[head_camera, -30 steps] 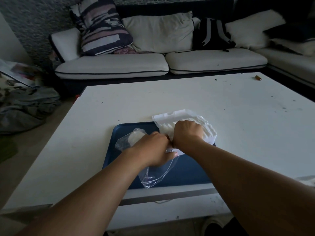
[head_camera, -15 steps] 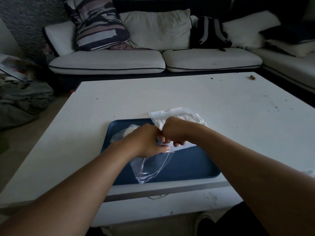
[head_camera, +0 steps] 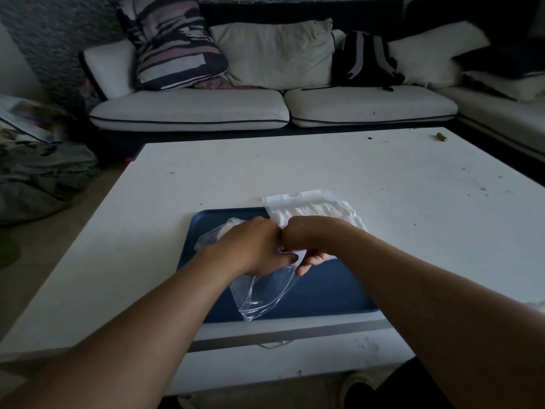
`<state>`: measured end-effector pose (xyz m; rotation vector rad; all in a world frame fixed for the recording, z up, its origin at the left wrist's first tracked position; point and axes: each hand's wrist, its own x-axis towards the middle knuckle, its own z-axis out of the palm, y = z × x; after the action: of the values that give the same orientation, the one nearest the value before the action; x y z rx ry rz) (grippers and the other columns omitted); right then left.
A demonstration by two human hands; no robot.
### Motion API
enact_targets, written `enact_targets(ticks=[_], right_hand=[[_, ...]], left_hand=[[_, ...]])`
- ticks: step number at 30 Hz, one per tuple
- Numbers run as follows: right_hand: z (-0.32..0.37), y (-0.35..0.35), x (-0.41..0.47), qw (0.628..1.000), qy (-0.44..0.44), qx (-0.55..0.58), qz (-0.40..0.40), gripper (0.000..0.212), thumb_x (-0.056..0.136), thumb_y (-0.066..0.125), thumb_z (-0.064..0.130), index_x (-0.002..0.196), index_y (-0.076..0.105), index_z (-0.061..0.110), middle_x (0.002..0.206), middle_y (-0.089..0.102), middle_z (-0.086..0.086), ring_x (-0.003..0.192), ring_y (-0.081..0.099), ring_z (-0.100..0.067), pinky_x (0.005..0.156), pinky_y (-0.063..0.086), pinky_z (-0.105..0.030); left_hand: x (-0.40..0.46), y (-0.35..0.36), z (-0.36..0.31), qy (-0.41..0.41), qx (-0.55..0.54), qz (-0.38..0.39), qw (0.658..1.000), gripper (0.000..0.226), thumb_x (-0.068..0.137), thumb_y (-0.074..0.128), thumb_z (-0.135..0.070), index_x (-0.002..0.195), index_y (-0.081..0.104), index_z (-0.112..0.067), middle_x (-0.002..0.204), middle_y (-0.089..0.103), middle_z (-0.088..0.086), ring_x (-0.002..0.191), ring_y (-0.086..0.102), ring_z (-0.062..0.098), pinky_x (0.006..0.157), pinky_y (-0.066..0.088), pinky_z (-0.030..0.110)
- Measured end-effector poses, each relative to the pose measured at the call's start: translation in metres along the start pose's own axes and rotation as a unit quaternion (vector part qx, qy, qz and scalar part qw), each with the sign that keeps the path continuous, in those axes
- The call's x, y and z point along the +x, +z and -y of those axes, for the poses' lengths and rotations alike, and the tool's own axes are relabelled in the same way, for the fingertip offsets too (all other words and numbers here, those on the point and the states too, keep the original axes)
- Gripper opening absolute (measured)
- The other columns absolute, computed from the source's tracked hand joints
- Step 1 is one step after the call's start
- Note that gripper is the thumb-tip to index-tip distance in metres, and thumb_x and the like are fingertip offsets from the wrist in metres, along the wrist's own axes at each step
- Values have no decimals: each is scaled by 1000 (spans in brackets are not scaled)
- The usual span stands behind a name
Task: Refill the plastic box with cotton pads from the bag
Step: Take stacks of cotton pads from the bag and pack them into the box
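Bag [head_camera: 312, 212] half hidden behind both hands [head_camera: 250, 249] [head_camera: 306, 240], curled fingers' grip unclear.

can't see what the left hand [head_camera: 253, 249] and right hand [head_camera: 303, 243] pinch, knuckles cover it. bag [head_camera: 312, 209] half hidden behind them. tiny thing [head_camera: 441, 136] far off, unreadable.

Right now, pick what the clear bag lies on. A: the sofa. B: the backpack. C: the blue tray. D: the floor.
C: the clear bag lies on the blue tray on the table, with both hands on it, left hand and right hand.
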<state>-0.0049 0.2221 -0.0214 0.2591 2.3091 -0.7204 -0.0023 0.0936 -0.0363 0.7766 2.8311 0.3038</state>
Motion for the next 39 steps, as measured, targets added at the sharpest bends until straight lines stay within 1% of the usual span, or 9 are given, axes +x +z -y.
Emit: enact_targets(ticks=[5, 9, 13, 17, 21, 24, 30, 34, 39], right_hand=[[5, -10, -27, 961, -157, -103, -201, 31, 92, 54, 18, 73, 67, -1, 57, 70, -10, 45, 66, -17, 55, 58, -24], [6, 1, -60, 970, -197, -120, 72, 23, 94, 54, 2, 101, 75, -5, 97, 77, -18, 80, 75, -22, 73, 62, -28], [2, 25, -41, 906, -249, -340, 40, 49, 99, 43, 0, 143, 53, 17, 145, 55, -5, 129, 55, -23, 109, 44, -36], [4, 37, -15, 908, -259, -327, -29, 43, 97, 49, 0, 139, 50, 8, 116, 57, -5, 100, 56, -21, 78, 46, -17], [9, 41, 2, 892, -337, -265, -145, 61, 89, 54, -8, 148, 42, 4, 141, 50, -17, 123, 50, -34, 106, 40, -42], [13, 38, 8, 870, -363, -244, -229, 47, 92, 52, -5, 138, 54, 2, 130, 57, -13, 102, 44, -20, 101, 42, -42], [29, 44, 1, 899, -257, -229, -270, 27, 93, 52, 3, 68, 47, 11, 70, 37, 3, 69, 37, -18, 51, 32, -13], [20, 45, 24, 890, -267, -238, -285, 28, 91, 54, 3, 115, 67, 9, 98, 58, -5, 87, 55, -24, 82, 55, -39], [24, 43, 23, 881, -293, -242, -282, 41, 91, 51, 6, 126, 62, 23, 109, 67, -4, 93, 65, -27, 77, 58, -42]], left_hand=[[-7, -14, 23, 15, -105, -113, 988, 17, 92, 63, -28, 103, 75, -24, 109, 74, -3, 98, 68, 15, 89, 55, 35], [-9, -23, 64, -119, -129, -222, 959, 38, 97, 56, -23, 134, 60, -13, 136, 62, 6, 124, 58, 25, 97, 46, 34], [-5, 0, 95, -248, -174, -87, 949, 50, 101, 50, -41, 134, 55, -4, 138, 59, 15, 124, 56, 32, 91, 42, 34], [-2, 13, 102, -254, -349, -61, 900, 37, 103, 49, -38, 85, 63, -9, 95, 67, 12, 91, 61, 28, 80, 45, 34], [1, 11, 99, -261, -407, -94, 870, 32, 97, 56, -24, 66, 58, -16, 76, 61, 4, 76, 54, 21, 70, 40, 30], [4, 8, 97, -277, -451, -106, 842, 17, 82, 63, -19, 68, 66, -12, 74, 69, 5, 75, 62, 24, 75, 51, 33], [-3, 3, 83, -266, -494, -76, 824, 19, 85, 52, -5, 68, 59, -13, 70, 56, 11, 72, 51, 23, 72, 46, 34], [-4, 2, 79, -277, -492, -106, 818, 36, 90, 39, 4, 66, 58, -15, 74, 61, 9, 75, 55, 25, 78, 51, 36], [-8, -1, 76, -284, -473, -128, 824, 35, 94, 37, 0, 72, 60, -15, 81, 65, 5, 86, 58, 25, 94, 54, 42]])
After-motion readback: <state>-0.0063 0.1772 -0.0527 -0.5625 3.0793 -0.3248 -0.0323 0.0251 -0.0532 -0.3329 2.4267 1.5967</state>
